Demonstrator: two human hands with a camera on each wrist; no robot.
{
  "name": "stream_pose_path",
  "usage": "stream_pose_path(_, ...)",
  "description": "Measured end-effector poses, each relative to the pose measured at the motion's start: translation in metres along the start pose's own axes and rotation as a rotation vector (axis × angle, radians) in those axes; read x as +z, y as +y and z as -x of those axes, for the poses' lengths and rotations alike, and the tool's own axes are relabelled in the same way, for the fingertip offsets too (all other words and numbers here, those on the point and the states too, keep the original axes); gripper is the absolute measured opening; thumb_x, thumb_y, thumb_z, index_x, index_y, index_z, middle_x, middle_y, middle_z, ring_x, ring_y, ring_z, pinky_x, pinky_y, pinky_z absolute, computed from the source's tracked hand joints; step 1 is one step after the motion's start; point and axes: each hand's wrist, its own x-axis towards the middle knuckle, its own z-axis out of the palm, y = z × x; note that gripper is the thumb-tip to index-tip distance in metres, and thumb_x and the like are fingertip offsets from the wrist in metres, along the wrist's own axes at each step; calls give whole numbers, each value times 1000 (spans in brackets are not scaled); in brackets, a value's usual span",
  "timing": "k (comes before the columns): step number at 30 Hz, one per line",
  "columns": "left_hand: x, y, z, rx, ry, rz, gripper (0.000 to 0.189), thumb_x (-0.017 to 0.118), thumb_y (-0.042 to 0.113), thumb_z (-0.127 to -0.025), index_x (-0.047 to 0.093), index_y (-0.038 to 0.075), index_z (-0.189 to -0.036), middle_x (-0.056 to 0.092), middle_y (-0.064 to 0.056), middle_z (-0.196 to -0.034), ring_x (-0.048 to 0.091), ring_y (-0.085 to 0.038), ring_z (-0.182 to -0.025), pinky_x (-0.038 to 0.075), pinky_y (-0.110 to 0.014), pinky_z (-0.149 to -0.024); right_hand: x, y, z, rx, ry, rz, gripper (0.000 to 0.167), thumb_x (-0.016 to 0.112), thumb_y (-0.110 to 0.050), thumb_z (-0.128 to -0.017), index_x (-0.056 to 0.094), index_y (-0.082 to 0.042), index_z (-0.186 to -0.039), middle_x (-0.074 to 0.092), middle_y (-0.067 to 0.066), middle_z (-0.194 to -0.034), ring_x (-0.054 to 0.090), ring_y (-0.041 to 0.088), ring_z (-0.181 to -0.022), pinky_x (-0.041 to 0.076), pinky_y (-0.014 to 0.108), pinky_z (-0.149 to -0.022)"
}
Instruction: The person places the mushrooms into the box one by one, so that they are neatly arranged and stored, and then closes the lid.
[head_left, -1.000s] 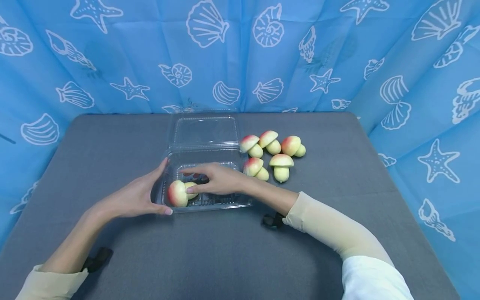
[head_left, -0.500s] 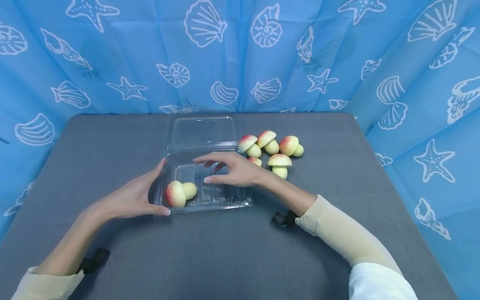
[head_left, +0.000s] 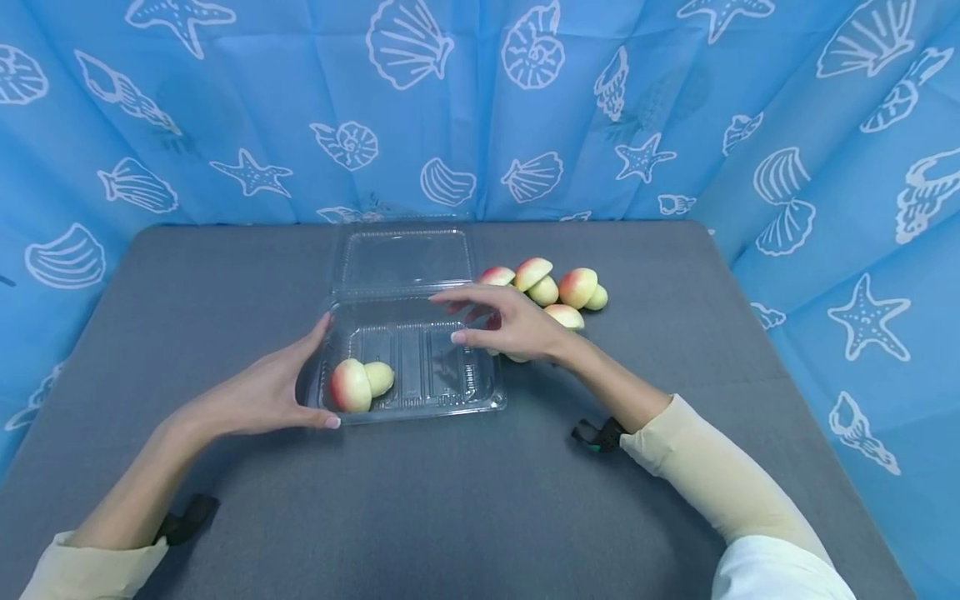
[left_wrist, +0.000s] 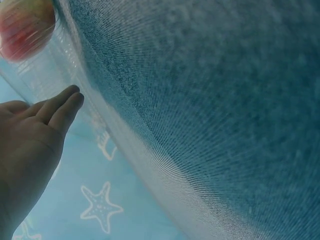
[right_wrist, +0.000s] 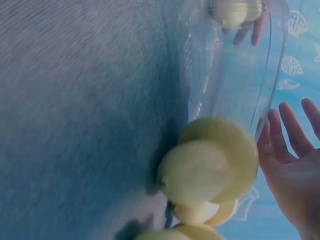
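A red-blushed, yellow-stemmed toy mushroom (head_left: 360, 386) lies sideways in the left end of a clear clamshell container (head_left: 420, 412). The left hand (head_left: 262, 392) spreads wide around that end; the right hand (head_left: 510, 323) hovers half-spread, empty, by the other.

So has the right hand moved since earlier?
Yes, the right hand has moved rightward over the clear container, away from the mushroom-shaped piece inside.

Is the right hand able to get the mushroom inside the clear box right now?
Probably yes: the right hand looks empty, the lid is open, and nothing covers the mushroom. It'd just have to reach across the box.
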Motion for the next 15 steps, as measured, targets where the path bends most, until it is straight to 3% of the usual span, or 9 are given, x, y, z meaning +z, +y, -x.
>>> stream_pose_path(3, 0, 0, 0, 1, 0, 0, 137, 84, 58, -70, -10, 15, -159, 4, -16, -166, 14, -42, -148, 23, -63, -112, -5, 2, 5, 3, 18, -45, 48, 71, -13, -92, 59, -10, -138, 61, 3, -132, 57, 30, -117, 52, 50, -87)
stream_pose_path(7, 0, 0, 0, 1, 3, -7, 137, 84, 60, -69, -10, 14, -159, 5, -16, -165, 15, -42, -148, 24, -63, -112, -13, 5, 14, -12, 47, -33, 48, 71, -8, -91, 59, -8, -137, 61, 3, -133, 58, 25, -117, 50, 47, -96)
stream_pose_path(10, 0, -1, 0, 2, 5, -10, 137, 83, 60, -69, -9, 14, -159, 6, -16, -165, 16, -42, -148, 24, -62, -112, -21, 10, 21, -51, 74, -5, 47, 72, -5, -90, 60, -6, -136, 61, 7, -133, 60, 28, -116, 51, 46, -95)
stream_pose_path(15, 1, 0, -1, -1, 3, -9, 137, 83, 61, -69, -9, 14, -159, 5, -16, -166, 15, -42, -148, 23, -63, -112, -36, 16, 35, -59, 110, -9, 47, 71, 0, -88, 60, -1, -134, 60, 17, -133, 59, 41, -116, 49, 55, -94)
